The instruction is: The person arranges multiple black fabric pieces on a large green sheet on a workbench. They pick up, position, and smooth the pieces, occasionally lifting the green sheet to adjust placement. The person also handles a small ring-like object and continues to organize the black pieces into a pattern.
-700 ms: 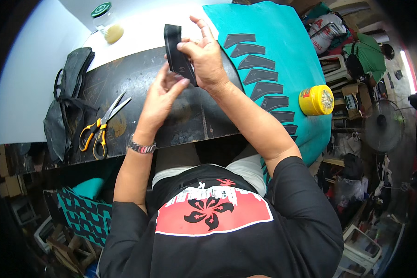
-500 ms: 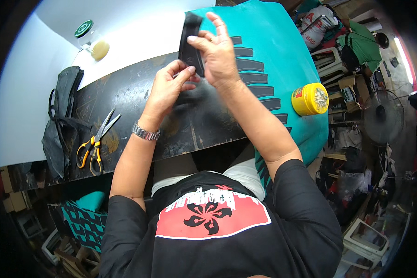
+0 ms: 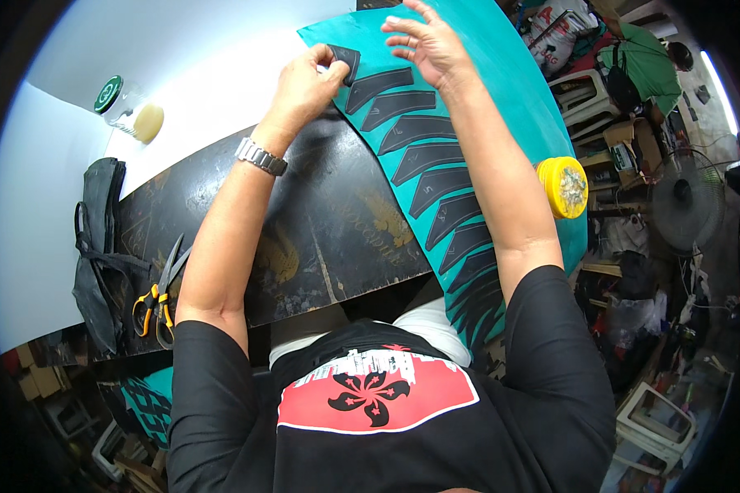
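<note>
My left hand [image 3: 308, 86], with a metal watch on its wrist, pinches a small black strip [image 3: 347, 62] at the far left edge of the teal sheet [image 3: 477, 62]. The strip lies at or just above the sheet; I cannot tell which. My right hand [image 3: 427, 48] is open above the sheet, fingers spread, holding nothing. Between my arms, a row of similar curved black pieces [image 3: 423, 129] runs down the sheet toward me, closely bunched at the near end. Some bear pale marks. My right forearm hides the right ends of several.
Yellow-handled scissors [image 3: 163, 300] and a folded black bundle [image 3: 99, 238] lie on the dark tabletop [image 3: 321, 214] at left. Behind them is a green-lidded jar [image 3: 131, 111]. A yellow tub [image 3: 562, 188] stands right of my forearm. A fan [image 3: 684, 197] and a person in green [image 3: 645, 66] are farther right.
My right hand has let go of the black strip and moved right, opening. My left hand has carried the strip farther away, onto or just over the teal sheet's edge.
</note>
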Tool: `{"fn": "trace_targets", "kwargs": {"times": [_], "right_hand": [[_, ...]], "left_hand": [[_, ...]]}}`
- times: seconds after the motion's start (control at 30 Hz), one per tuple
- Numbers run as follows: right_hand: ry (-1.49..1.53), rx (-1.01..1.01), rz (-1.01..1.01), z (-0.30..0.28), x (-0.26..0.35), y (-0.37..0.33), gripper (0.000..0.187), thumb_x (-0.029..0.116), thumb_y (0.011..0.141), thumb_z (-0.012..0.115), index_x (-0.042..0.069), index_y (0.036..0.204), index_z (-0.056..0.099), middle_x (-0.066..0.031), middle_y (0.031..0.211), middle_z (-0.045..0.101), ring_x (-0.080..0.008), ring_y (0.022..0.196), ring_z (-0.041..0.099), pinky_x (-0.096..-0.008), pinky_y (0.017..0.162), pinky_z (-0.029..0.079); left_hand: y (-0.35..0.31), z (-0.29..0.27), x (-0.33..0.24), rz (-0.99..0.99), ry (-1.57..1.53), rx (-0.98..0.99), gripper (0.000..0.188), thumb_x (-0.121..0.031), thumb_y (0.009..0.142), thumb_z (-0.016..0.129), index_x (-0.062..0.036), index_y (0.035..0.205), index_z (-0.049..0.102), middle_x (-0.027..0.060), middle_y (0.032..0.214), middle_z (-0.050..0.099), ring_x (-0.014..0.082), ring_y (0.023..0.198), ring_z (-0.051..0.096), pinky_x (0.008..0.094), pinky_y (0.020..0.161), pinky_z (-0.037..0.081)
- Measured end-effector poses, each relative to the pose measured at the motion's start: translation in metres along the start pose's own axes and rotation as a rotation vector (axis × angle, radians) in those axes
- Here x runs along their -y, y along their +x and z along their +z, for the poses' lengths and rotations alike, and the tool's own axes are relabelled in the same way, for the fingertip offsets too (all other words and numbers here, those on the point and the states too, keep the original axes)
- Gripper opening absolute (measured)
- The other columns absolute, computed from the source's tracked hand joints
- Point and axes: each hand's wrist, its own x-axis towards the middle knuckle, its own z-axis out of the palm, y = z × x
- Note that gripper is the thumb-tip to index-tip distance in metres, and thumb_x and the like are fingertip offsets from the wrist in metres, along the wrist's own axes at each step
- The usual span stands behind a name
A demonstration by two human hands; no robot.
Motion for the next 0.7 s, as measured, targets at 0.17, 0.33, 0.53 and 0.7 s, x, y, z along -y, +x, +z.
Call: {"fn": "trace_targets", "kwargs": {"times": [0.17, 0.33, 0.53, 0.7], "right_hand": [[0.379, -0.060, 0.384, 0.021, -0.022, -0.008, 0.063, 0.018, 0.086, 0.077, 0.008, 0.136, 0.039, -0.0202, 0.105, 0.062, -0.0335, 0.085, 0.067, -0.0505, 0.077, 0.057], [0.487, -0.124, 0.203, 0.014, -0.033, 0.002, 0.060, 0.004, 0.085, 0.074, 0.011, 0.136, 0.043, -0.0164, 0.111, 0.061, -0.0296, 0.096, 0.064, -0.0505, 0.086, 0.053], [0.001, -0.211, 0.054, -0.016, -0.035, 0.022, 0.068, -0.002, 0.076, 0.066, 0.008, 0.141, 0.046, -0.0037, 0.079, 0.063, -0.0128, 0.063, 0.060, -0.0249, 0.054, 0.046], [-0.234, -0.188, -0.057, -0.032, -0.048, 0.032, 0.069, -0.008, 0.070, 0.068, 0.001, 0.136, 0.049, -0.0020, 0.065, 0.059, -0.0105, 0.054, 0.055, -0.0239, 0.048, 0.043]], "left_hand": [[0.001, -0.010, -0.011, 0.144, -0.353, 0.149, 0.017, -0.021, 0.095, 0.060, -0.0048, 0.099, 0.064, 0.0045, 0.092, 0.067, 0.0117, 0.086, 0.066, 0.0265, 0.082, 0.055], [-0.005, -0.012, -0.009, 0.015, -0.355, 0.250, 0.016, -0.021, 0.096, 0.059, -0.0060, 0.097, 0.064, 0.0031, 0.089, 0.067, 0.0117, 0.080, 0.068, 0.0239, 0.074, 0.054], [0.013, 0.002, 0.022, -0.222, -0.288, 0.099, 0.025, -0.020, 0.088, 0.070, -0.0010, 0.105, 0.069, 0.0062, 0.086, 0.071, 0.0127, 0.076, 0.070, 0.0260, 0.070, 0.054], [0.023, 0.015, 0.041, -0.153, -0.161, 0.018, 0.033, -0.012, 0.085, 0.075, -0.0001, 0.114, 0.067, 0.0090, 0.086, 0.073, 0.0134, 0.078, 0.070, 0.0256, 0.069, 0.054]]}}
